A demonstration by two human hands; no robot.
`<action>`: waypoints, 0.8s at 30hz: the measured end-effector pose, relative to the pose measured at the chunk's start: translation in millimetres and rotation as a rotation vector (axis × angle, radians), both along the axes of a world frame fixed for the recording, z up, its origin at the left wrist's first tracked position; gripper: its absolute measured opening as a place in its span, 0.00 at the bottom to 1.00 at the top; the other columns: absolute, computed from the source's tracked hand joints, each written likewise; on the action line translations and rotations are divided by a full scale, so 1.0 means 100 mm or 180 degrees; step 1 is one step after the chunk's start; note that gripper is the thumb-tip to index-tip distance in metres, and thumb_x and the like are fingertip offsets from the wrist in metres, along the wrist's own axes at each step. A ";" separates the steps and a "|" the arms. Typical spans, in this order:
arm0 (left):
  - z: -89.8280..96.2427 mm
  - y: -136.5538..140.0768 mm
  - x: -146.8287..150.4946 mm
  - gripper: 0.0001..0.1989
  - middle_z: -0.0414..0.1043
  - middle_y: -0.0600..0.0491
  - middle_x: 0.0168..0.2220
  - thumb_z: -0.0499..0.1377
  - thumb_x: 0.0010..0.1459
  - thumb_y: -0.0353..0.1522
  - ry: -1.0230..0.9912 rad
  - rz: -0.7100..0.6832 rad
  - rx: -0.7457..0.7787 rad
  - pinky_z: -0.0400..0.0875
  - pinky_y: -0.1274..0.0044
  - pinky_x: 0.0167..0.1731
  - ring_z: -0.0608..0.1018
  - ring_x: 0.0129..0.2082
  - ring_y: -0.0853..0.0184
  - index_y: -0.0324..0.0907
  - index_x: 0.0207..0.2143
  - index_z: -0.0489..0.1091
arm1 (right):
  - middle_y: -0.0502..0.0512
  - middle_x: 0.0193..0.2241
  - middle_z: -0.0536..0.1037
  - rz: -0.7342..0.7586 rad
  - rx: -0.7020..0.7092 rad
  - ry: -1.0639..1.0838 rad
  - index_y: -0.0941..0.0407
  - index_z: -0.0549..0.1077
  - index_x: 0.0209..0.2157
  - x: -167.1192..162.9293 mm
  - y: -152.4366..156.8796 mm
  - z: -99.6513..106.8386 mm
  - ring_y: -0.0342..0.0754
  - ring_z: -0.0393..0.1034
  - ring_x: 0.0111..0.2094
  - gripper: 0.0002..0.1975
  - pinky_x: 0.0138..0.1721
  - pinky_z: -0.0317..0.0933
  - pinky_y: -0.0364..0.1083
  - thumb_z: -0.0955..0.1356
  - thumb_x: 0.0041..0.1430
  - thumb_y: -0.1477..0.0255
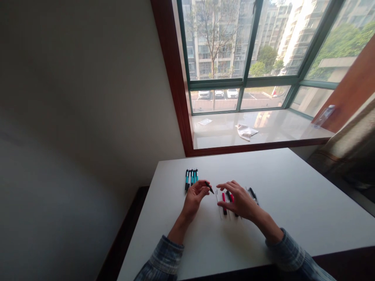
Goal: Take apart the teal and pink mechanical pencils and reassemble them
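Note:
Between the thumb and fingers of my left hand (193, 198) is a short black pen part (209, 187) with a pointed end, tilted down to the right. My right hand (238, 199) hovers with thumb and fingers apart, nothing visible in its grasp. Below it lie red-and-black pen barrels (224, 203), partly covered by the hand, and thin white refills (218, 199). A black-and-clear pen piece (252, 194) lies just right of that hand. Behind my left hand several teal-and-black pens (191, 176) lie side by side, their lower ends partly hidden.
The white table (164, 218) stands against a grey wall on the left. Beyond its far edge is a window sill (216, 134) with a crumpled white cloth or paper (246, 132) on it. A curtain (336, 144) hangs at the right.

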State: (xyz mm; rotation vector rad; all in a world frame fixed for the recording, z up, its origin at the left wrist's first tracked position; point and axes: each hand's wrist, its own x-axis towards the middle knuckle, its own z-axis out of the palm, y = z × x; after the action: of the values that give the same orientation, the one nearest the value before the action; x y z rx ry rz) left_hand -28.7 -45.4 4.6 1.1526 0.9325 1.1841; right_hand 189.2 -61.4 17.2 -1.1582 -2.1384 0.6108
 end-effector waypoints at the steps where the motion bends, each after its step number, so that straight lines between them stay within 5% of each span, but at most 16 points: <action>1: 0.01 0.00 0.00 0.17 0.78 0.49 0.41 0.67 0.57 0.41 -0.0055 -0.0005 -0.0070 0.74 0.73 0.42 0.81 0.42 0.62 0.42 0.44 0.71 | 0.58 0.49 0.79 0.0015 0.0013 -0.0167 0.49 0.71 0.59 0.05 -0.03 0.01 0.58 0.69 0.51 0.31 0.51 0.66 0.54 0.77 0.54 0.64; 6: 0.01 -0.01 0.01 0.20 0.78 0.51 0.39 0.63 0.61 0.46 -0.0143 0.0000 -0.0290 0.74 0.74 0.36 0.84 0.35 0.63 0.45 0.48 0.65 | 0.58 0.59 0.73 0.0110 0.0009 -0.0734 0.45 0.63 0.66 0.15 -0.12 -0.06 0.64 0.61 0.60 0.48 0.59 0.61 0.61 0.81 0.44 0.65; 13: -0.03 -0.01 -0.02 0.22 0.79 0.50 0.37 0.72 0.51 0.41 0.0050 0.0280 -0.0301 0.76 0.72 0.38 0.83 0.33 0.63 0.40 0.44 0.72 | 0.58 0.58 0.74 0.0154 0.0171 -0.0674 0.43 0.59 0.68 0.03 -0.14 -0.04 0.65 0.62 0.60 0.50 0.58 0.64 0.63 0.81 0.46 0.69; 18: -0.01 -0.03 -0.04 0.20 0.81 0.44 0.41 0.72 0.52 0.41 0.0039 -0.0132 -0.0363 0.76 0.67 0.46 0.83 0.40 0.60 0.37 0.41 0.77 | 0.59 0.63 0.69 0.0148 0.0424 -0.0388 0.44 0.48 0.71 -0.17 -0.21 0.05 0.65 0.59 0.63 0.58 0.58 0.65 0.64 0.81 0.46 0.72; 24: 0.00 -0.06 -0.10 0.20 0.82 0.44 0.40 0.71 0.52 0.43 -0.0139 -0.0278 -0.0505 0.75 0.63 0.50 0.83 0.42 0.58 0.37 0.40 0.78 | 0.58 0.63 0.68 0.0227 0.0550 -0.0376 0.41 0.50 0.71 -0.37 -0.20 0.04 0.65 0.61 0.62 0.56 0.57 0.68 0.65 0.80 0.48 0.75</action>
State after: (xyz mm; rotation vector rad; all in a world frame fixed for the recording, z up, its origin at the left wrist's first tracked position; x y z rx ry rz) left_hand -38.5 -51.4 4.4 1.0263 0.9167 1.0420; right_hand 152.2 -81.8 20.7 -1.0506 -2.2906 0.3876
